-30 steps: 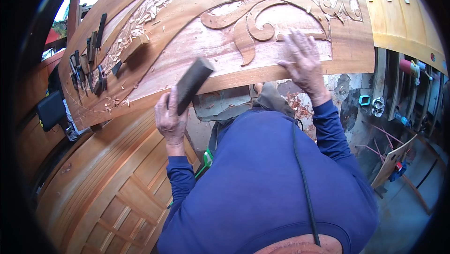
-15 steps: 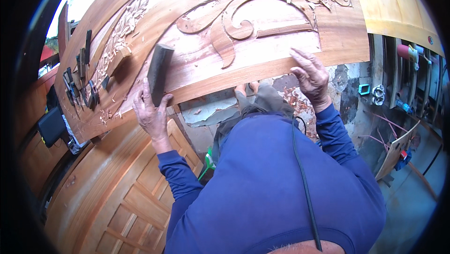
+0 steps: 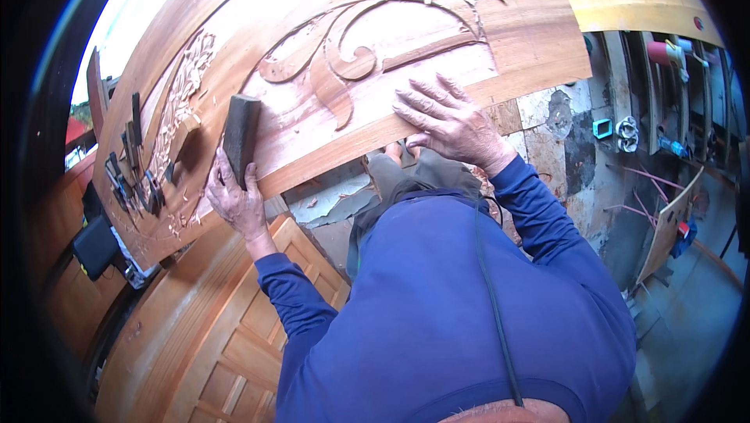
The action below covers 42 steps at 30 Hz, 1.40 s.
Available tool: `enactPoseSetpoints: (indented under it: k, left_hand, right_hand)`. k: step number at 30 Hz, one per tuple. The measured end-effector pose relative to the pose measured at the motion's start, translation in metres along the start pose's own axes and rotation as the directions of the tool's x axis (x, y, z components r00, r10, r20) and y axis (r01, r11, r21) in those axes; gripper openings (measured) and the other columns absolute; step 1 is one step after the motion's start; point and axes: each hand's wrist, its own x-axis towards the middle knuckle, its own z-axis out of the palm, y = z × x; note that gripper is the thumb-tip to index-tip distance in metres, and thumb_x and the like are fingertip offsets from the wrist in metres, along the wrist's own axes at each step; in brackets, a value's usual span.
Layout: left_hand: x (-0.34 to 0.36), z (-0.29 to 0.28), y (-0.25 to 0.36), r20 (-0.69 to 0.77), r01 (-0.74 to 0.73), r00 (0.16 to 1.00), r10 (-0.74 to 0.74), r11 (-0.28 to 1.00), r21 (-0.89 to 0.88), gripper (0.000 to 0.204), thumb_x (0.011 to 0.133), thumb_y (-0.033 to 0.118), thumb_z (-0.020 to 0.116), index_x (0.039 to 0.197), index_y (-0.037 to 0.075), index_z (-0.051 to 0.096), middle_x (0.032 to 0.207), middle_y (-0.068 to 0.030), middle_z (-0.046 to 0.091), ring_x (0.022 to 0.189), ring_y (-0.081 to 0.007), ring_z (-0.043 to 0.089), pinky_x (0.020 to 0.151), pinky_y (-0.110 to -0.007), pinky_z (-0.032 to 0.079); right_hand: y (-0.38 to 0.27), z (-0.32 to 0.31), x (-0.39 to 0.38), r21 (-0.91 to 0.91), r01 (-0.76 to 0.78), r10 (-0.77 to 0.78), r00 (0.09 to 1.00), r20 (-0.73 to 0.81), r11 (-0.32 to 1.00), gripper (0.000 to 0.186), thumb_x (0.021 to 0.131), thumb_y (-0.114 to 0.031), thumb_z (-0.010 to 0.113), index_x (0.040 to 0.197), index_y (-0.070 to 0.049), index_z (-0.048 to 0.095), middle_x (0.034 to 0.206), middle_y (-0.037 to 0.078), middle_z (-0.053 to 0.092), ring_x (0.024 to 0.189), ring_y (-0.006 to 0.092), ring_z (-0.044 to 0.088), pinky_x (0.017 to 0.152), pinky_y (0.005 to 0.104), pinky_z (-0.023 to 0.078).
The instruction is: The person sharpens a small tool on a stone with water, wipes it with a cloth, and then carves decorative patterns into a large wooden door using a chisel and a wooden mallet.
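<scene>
A large carved wooden panel (image 3: 297, 165) with raised scrolls lies in front of me. My left hand (image 3: 238, 203) is at its near left edge, with thumb and fingers closed about the lower end of a dark rectangular block (image 3: 241, 128). The block leans up and away over the panel. Flat on the near edge, fingers spread, my right hand (image 3: 453, 122) touches the wood below the carved scroll (image 3: 344, 64) and holds nothing.
Several chisels (image 3: 133, 165) lie at the panel's left end, beside a small wooden block (image 3: 184, 138) and a heap of wood shavings (image 3: 191, 71). A panelled wooden door (image 3: 242, 329) stands below left. Pipes and a board (image 3: 668, 228) are at the right.
My right hand has come left and down onto the panel's near edge. My left hand stays with the dark block. The whole view has shifted slightly.
</scene>
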Motion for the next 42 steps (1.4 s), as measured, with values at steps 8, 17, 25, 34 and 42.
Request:
enactPoseSetpoints:
  k: [8,17,25,34,42]
  left_hand:
    - [-0.003,-0.003,0.015,-0.087,0.101,0.991,-0.105,0.993,-0.055,0.072,0.088,0.042,0.084,0.149,0.010,0.061,0.136,-0.0149,0.069,0.120,-0.0357,0.064,0.104,-0.050,0.049]
    - [0.010,-0.003,0.020,-0.039,-0.061,0.998,0.056,0.989,-0.132,0.072,0.088,0.033,0.084,0.152,0.011,0.060,0.140,-0.0129,0.067,0.124,-0.0349,0.063,0.107,-0.049,0.046]
    - [0.019,-0.007,0.013,0.069,-0.001,0.998,0.008,0.996,-0.094,0.077,0.086,0.027,0.084,0.156,0.014,0.054,0.147,-0.0107,0.063,0.135,-0.0317,0.057,0.114,-0.046,0.042]
    - [0.020,-0.072,0.078,-0.003,-0.245,0.969,0.245,0.967,-0.064,0.073,0.074,-0.005,0.066,0.142,0.019,0.069,0.142,-0.0057,0.066,0.135,-0.0289,0.057,0.121,-0.048,0.038]
    - [0.025,-0.102,0.139,-0.026,-0.538,0.841,0.540,0.831,-0.139,0.055,0.094,0.019,0.063,0.149,0.019,0.060,0.143,-0.0027,0.060,0.131,-0.0230,0.057,0.120,-0.046,0.042]
  right_hand:
    - [0.057,-0.040,-0.048,-0.063,-0.343,0.279,0.845,-0.456,0.937,0.046,0.093,-0.033,0.081,0.133,-0.010,0.074,0.140,0.015,0.070,0.135,0.0321,0.063,0.115,0.0486,0.047]
    - [0.067,-0.039,-0.059,-0.197,-0.583,0.443,0.759,-0.477,0.788,0.046,0.097,-0.037,0.076,0.135,-0.011,0.072,0.153,0.015,0.060,0.143,0.0366,0.054,0.120,0.0546,0.037]
    - [0.045,-0.024,-0.045,-0.071,-0.397,0.339,0.854,-0.395,0.915,0.041,0.092,-0.040,0.080,0.128,-0.021,0.078,0.152,0.012,0.062,0.146,0.0351,0.053,0.123,0.0548,0.034]
    - [-0.027,-0.040,0.000,0.130,-0.009,0.053,0.938,-0.342,0.992,0.066,0.088,-0.038,0.084,0.148,-0.019,0.064,0.150,0.010,0.062,0.136,0.0306,0.061,0.116,0.0470,0.046]
    - [-0.065,-0.031,0.021,0.183,-0.092,0.092,0.996,0.010,0.979,0.092,0.070,-0.009,0.087,0.155,-0.012,0.050,0.125,0.018,0.067,0.111,0.0381,0.066,0.096,0.0499,0.054]
